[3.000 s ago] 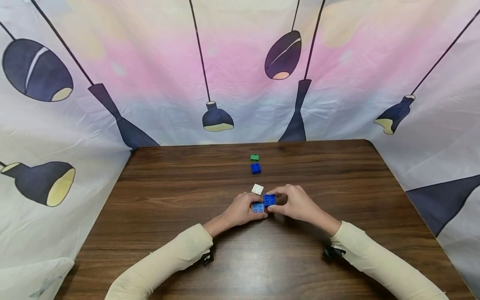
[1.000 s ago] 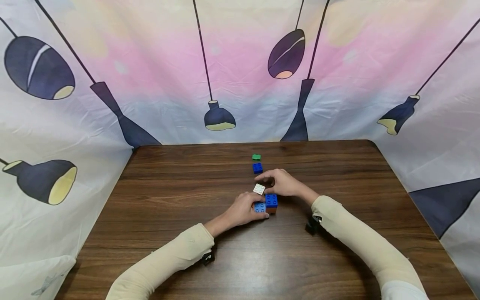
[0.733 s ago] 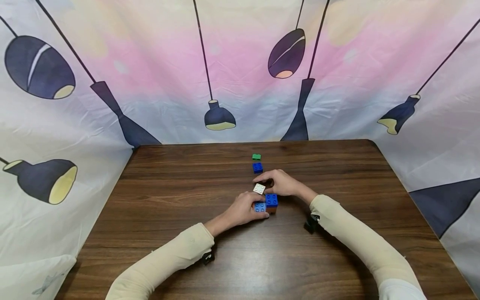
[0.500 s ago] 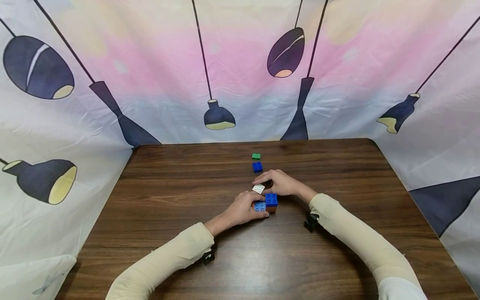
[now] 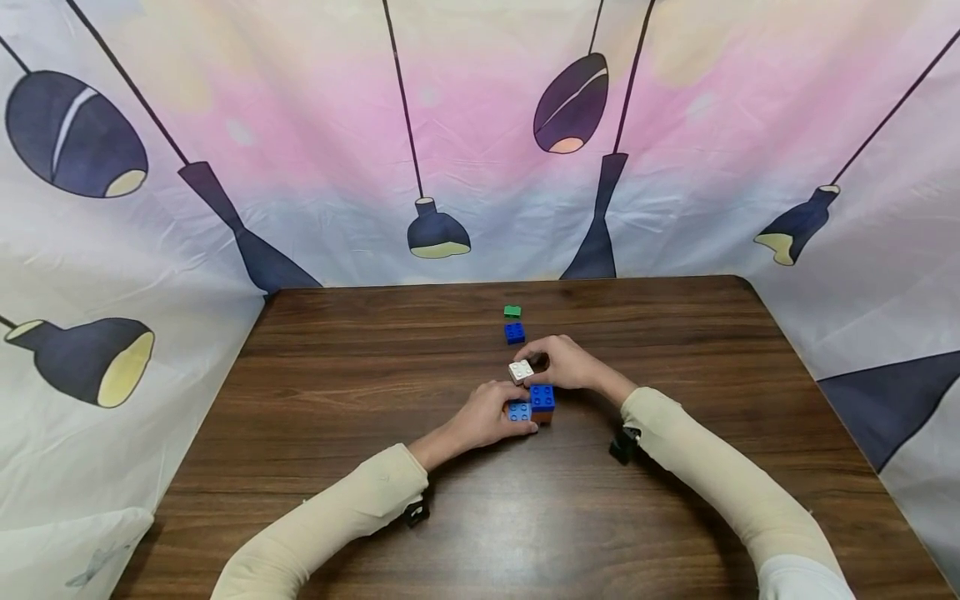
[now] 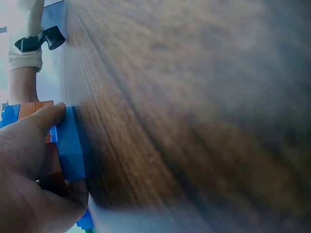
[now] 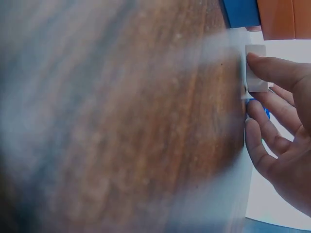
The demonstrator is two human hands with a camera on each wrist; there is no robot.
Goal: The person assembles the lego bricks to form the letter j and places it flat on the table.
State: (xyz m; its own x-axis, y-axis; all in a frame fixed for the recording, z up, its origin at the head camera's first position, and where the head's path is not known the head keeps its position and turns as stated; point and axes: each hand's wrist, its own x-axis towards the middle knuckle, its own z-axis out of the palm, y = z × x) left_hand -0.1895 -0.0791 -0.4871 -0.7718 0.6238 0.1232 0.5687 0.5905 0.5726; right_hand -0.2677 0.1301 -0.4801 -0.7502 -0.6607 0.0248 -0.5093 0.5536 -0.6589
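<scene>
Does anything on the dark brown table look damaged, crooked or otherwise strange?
Nothing visible looks damaged. The white square plastic brick is turned slightly askew, but the right hand pinches it, so this seems ordinary handling.

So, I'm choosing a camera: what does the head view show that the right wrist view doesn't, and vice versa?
Only the head view: the printed pendant lamps, the cream sleeves and the studded top of the light-blue brick.
Only the right wrist view: the blue base brick below the orange layers.
Both: the right hand pinching the white brick, and the wooden tabletop.
</scene>
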